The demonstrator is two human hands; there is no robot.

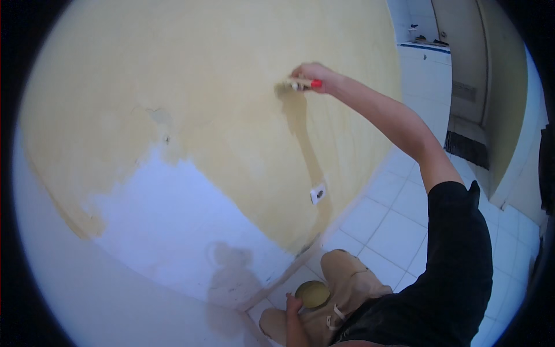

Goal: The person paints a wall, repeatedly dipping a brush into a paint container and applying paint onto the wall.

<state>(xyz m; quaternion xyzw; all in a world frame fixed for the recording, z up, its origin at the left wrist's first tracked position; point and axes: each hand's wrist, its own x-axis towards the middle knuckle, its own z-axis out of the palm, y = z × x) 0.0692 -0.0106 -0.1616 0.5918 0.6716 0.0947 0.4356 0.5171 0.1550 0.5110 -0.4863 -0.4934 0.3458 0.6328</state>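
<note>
My right hand [318, 77] is raised at the upper middle, closed around a paintbrush [308, 82] with a red-tipped handle. The brush's bristles are at the wall [243, 126], on its yellow-painted part; whether they press on it cannot be told. Low in the view, my left hand [294, 302] holds a round container of yellow paint [312, 294] by its rim, close to my knees. Yellow coats most of the wall, with ragged edges against a white patch [173, 217] at the lower left.
A wall socket [318, 193] sits low on the wall, right of the white patch. White floor tiles [396, 230] meet the wall along a skirting [277, 284]. At the upper right are a tiled counter [425, 82], a door [464, 52] and a dark mat [467, 149].
</note>
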